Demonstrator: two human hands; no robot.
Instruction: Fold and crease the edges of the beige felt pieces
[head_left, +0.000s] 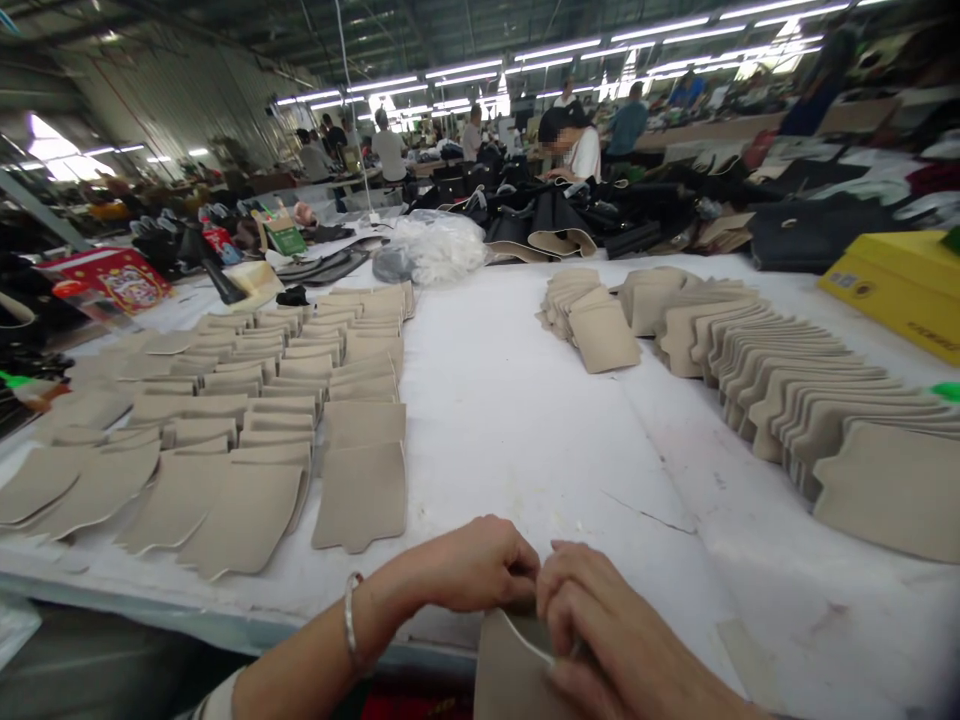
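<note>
Left hand (472,565) and right hand (607,625) both pinch one piece (506,665) by its top edge, close together for grip. Stacks (285,390) on the table (510,420) lie shingled, easy to grab singly.

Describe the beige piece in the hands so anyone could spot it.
On the white table, go to the near edge, where left hand and right hand meet. The beige piece pinched between them is the only one held; other pieces lie in rows.

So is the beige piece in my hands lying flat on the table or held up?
Held up: left hand and right hand pinch the beige piece by its top edge, over the table's near edge.
</note>
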